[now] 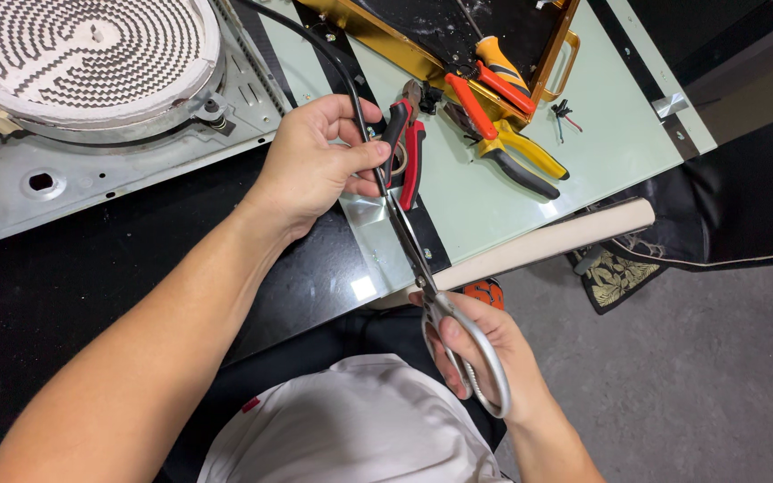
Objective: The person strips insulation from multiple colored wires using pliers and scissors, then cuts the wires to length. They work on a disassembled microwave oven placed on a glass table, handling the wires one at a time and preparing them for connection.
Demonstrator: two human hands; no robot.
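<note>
Scissors (445, 309): bright polished metal blades, satin metal handles. Cable (351, 85): smooth black sheathing — slight sheen. Bench (64, 277): glossy black surface. Pliers (512, 152): orange and yellow plastic grips. Heating coil plate (91, 49): matt white — ribbed.

A round white heating coil (91, 54) is seen on a grey metal plate (136, 165) at the upper left, while red pliers (409, 148), orange and yellow pliers (503, 134) and a gold tray (555, 63) are placed on a pale green glass sheet (619, 134).
</note>
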